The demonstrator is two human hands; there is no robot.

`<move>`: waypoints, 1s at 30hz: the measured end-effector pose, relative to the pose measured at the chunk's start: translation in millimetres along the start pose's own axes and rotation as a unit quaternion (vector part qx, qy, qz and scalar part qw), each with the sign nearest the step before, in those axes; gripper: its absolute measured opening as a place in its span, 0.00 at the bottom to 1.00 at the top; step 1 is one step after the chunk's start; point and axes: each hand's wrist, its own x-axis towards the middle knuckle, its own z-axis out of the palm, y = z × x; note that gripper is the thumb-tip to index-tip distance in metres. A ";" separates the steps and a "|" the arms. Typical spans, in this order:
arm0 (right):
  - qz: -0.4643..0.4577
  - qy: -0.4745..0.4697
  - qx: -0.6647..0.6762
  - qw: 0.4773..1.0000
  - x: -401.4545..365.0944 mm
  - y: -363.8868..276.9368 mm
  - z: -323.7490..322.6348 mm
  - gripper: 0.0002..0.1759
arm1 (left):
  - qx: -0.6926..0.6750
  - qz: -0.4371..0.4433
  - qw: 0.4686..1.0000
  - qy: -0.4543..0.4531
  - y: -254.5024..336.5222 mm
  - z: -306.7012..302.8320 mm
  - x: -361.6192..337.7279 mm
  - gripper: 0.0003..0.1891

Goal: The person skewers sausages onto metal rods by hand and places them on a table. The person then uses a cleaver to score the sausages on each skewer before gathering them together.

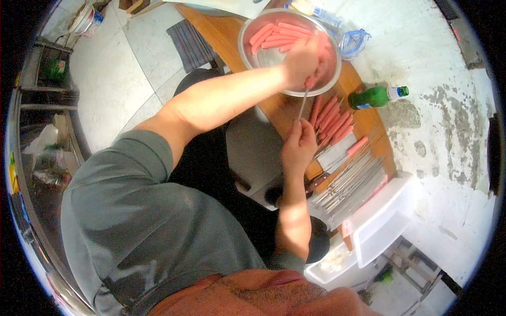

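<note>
My left hand is closed round a pink sausage over the near rim of a metal bowl. In that bowl lie several more sausages. My right hand pinches a thin metal skewer, whose far end meets the sausage at my left hand. How deep the tip sits is hidden. Just right of my right hand, several skewered sausages lie side by side on the wooden table. Below them are a knife with a brown handle and a pile of bare skewers.
A green bottle stands at the table's far edge, by the stained white wall. Crumpled clear plastic with blue print lies beside the bowl. White plastic bins are at the lower right. A dark ribbed mat is at the upper left.
</note>
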 end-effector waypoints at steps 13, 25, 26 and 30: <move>-0.014 -0.022 -0.047 0.999 -38.9 -6.4 -11.2 0.14 | -0.216 0.007 0.976 0.027 -3.7 -25.7 45.2 0.22; -0.008 -0.012 -0.033 0.999 -21.3 -19.5 -6.8 0.13 | -0.172 -0.005 0.984 -0.039 -33.2 -16.0 31.7 0.24; -0.007 -0.011 -0.033 0.999 -19.7 -18.8 -6.3 0.14 | -0.145 0.001 0.989 -0.038 -36.9 -15.3 33.3 0.26; 0.032 -0.010 0.004 0.999 -15.4 -10.6 -4.3 0.14 | -0.110 0.041 0.991 -0.068 -35.6 -15.7 30.8 0.25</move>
